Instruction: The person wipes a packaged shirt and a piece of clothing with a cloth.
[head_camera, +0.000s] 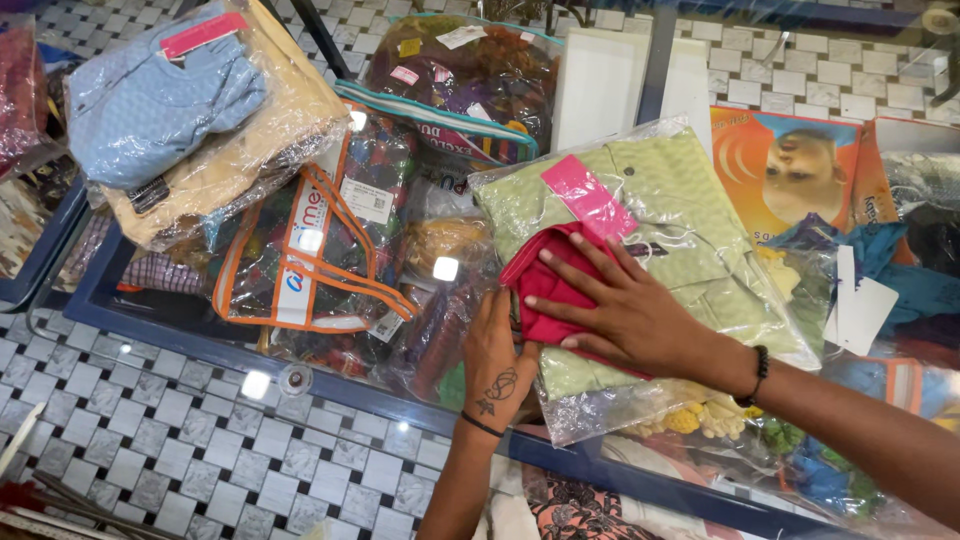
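Note:
A folded red cloth (548, 281) lies on a clear plastic packet holding a light green garment (690, 215) with a pink tag (590, 195). My right hand (625, 315) lies flat on the red cloth with fingers spread, pressing it down. My left hand (497, 355) touches the cloth's left edge from below, fingers tucked at its fold. Whether the left fingers grip the cloth is hidden. A dark bead bracelet sits on my right wrist, a thin band on my left.
Several plastic-wrapped garment packets crowd a glass counter with a blue frame (200, 340): a blue and beige stack (180, 110), a multicoloured orange-trimmed packet (320, 240), a purple-patterned one (460, 75). An orange printed box (790, 165) and blue cloth (890, 260) lie right. Tiled floor (150, 440) shows lower left.

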